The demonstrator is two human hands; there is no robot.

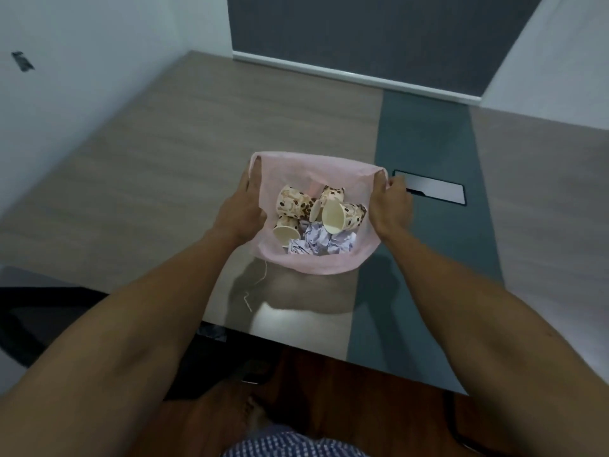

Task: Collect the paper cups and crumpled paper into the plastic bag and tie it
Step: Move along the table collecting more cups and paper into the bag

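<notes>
A thin pink plastic bag (313, 267) stands open on the table, its mouth stretched wide. Inside lie several paper cups (295, 203) with a brown bean print, tipped on their sides, above a heap of crumpled white paper (318, 240). My left hand (242, 212) grips the bag's left rim, thumb inside the bag. My right hand (392, 206) pinches the right rim at its top corner. Both hands hold the rim apart, at table height.
The table (164, 179) is grey wood grain with a dark teal strip (425, 153) and a rectangular cable hatch (431, 191) just right of the bag. A loose white thread (253, 290) lies near the front edge. A dark chair (39, 324) stands at lower left.
</notes>
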